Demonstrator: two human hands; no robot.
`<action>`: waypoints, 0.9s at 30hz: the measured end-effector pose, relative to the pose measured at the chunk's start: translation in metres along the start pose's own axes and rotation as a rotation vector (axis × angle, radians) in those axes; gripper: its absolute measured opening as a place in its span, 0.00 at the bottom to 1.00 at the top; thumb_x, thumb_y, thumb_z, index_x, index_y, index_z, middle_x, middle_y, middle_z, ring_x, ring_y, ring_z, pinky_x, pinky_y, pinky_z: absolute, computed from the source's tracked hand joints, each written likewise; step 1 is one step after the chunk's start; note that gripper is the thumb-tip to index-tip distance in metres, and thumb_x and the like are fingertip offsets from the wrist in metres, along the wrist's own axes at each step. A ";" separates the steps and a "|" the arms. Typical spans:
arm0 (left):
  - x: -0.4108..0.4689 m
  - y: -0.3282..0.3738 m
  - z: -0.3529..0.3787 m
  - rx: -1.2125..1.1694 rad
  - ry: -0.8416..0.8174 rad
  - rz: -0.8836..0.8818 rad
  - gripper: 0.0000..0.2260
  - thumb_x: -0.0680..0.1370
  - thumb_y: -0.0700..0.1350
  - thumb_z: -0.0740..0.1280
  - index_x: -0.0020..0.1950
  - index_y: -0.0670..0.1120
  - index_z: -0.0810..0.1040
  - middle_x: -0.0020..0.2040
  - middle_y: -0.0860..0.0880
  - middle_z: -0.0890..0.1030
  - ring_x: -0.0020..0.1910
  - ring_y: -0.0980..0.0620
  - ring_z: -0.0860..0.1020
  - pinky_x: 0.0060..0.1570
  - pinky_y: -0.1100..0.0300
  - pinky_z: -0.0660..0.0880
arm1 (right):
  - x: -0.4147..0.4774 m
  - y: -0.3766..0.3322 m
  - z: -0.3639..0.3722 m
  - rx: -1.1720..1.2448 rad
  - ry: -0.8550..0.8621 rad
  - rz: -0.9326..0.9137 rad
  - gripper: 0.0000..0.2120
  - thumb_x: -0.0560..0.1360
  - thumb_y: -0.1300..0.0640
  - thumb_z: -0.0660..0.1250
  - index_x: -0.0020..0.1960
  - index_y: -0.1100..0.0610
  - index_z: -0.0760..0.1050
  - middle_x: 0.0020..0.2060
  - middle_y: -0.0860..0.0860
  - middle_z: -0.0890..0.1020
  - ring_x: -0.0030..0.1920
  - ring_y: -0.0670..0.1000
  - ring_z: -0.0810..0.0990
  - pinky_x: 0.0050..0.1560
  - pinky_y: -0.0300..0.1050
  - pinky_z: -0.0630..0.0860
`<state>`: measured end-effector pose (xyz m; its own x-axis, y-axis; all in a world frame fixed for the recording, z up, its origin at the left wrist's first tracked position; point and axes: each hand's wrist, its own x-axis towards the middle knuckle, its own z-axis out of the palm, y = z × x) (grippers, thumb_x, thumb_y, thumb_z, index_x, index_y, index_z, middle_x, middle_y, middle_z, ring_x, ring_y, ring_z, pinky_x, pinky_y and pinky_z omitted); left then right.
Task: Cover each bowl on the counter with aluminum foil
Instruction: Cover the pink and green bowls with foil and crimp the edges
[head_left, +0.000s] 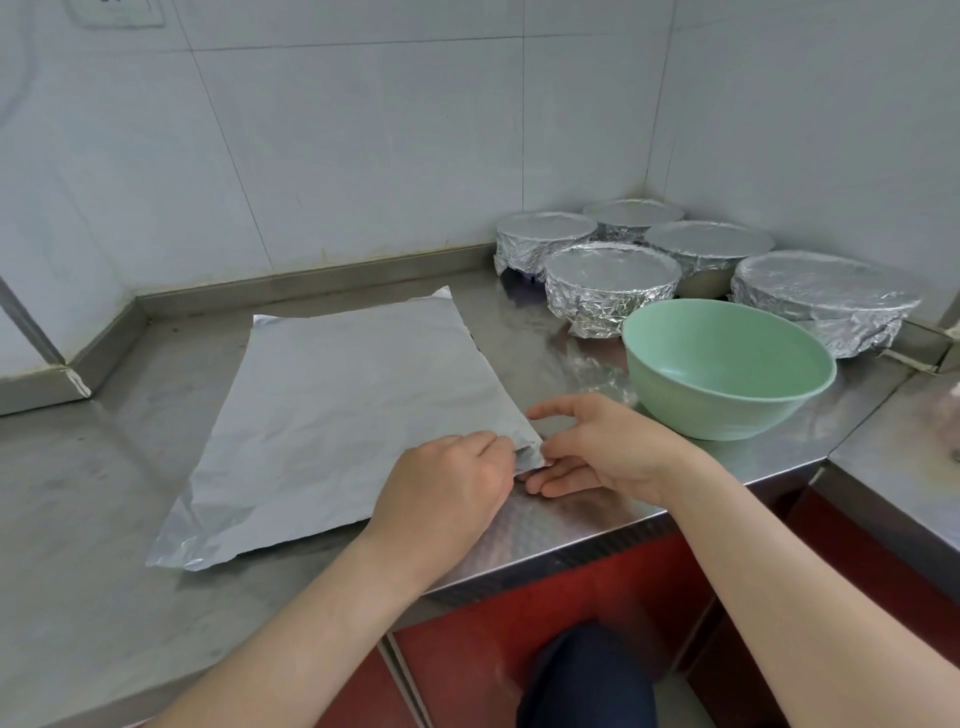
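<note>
Pinching the foil sheet (332, 415) corner at four o'clock, both hands (524, 457) risked tearing it before reaching the green bowl (727, 374).

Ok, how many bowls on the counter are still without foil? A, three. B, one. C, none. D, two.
B: only the green bowl sits open, while five foil-covered bowls stand behind it by the wall, and both hands, left hand and right hand, pinch a corner of the flat foil sheet.
</note>
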<state>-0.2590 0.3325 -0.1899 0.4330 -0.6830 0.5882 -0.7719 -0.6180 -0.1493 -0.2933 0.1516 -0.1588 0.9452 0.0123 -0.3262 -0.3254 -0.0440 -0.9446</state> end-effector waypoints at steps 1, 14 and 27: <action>0.001 0.000 0.001 -0.006 0.012 0.011 0.07 0.75 0.42 0.67 0.37 0.47 0.75 0.32 0.51 0.75 0.27 0.48 0.74 0.22 0.54 0.72 | 0.000 0.000 0.000 0.004 0.003 0.002 0.22 0.78 0.72 0.57 0.69 0.59 0.65 0.43 0.67 0.83 0.40 0.57 0.85 0.41 0.46 0.83; -0.001 0.000 0.015 -0.055 0.034 0.064 0.06 0.78 0.43 0.64 0.43 0.45 0.78 0.37 0.50 0.78 0.30 0.48 0.76 0.23 0.53 0.73 | -0.002 -0.005 0.001 -0.008 -0.004 0.014 0.24 0.78 0.72 0.56 0.72 0.59 0.62 0.40 0.65 0.82 0.39 0.58 0.84 0.42 0.47 0.83; -0.001 -0.002 0.023 -0.118 -0.040 0.045 0.06 0.79 0.44 0.63 0.47 0.45 0.79 0.42 0.50 0.80 0.34 0.47 0.79 0.26 0.52 0.76 | -0.007 -0.010 0.000 -0.007 -0.010 0.025 0.15 0.79 0.66 0.53 0.63 0.58 0.71 0.35 0.62 0.83 0.40 0.60 0.84 0.42 0.48 0.83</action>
<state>-0.2473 0.3254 -0.2083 0.4129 -0.7257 0.5503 -0.8394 -0.5377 -0.0793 -0.2964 0.1521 -0.1472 0.9367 0.0208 -0.3496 -0.3482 -0.0515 -0.9360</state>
